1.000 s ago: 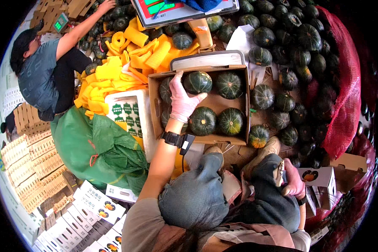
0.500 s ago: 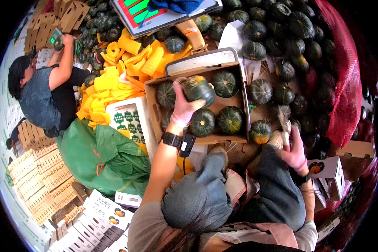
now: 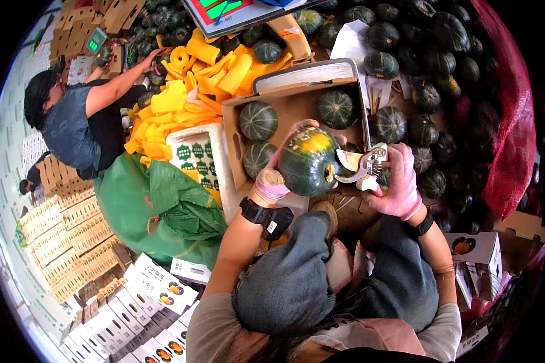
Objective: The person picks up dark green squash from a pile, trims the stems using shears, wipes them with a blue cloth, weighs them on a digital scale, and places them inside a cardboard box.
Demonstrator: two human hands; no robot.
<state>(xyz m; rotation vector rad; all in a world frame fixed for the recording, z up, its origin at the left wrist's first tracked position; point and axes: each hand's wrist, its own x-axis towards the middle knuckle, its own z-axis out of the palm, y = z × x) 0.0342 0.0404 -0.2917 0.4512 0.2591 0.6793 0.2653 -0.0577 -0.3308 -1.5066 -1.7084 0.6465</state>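
A dark green pumpkin (image 3: 306,163) with an orange patch is in my pink-gloved left hand (image 3: 274,178), whose fingers wrap round its side. It is held above the near part of an open cardboard box (image 3: 297,100). My right hand (image 3: 401,184), also gloved, grips a pair of pruning shears (image 3: 368,164). Their jaws are apart beside the pumpkin's stem (image 3: 329,173); whether they touch it I cannot tell. Inside the box, two pumpkins (image 3: 258,121) lie along the left and another pumpkin (image 3: 337,109) at the far right. The held pumpkin and my hands hide the rest.
Many loose pumpkins (image 3: 390,124) lie right of the box, beside red netting (image 3: 508,121). Yellow foam sleeves (image 3: 169,121), a white foam box (image 3: 218,142) and a green sack (image 3: 157,206) are leftward. A scale (image 3: 242,15) stands beyond. A co-worker (image 3: 72,121) sits far left.
My left hand has brought its pumpkin nearer and lower, turning the stem rightward. My right hand has come up from beside my knee, bringing the shears to the stem. The co-worker's arm now reaches out.
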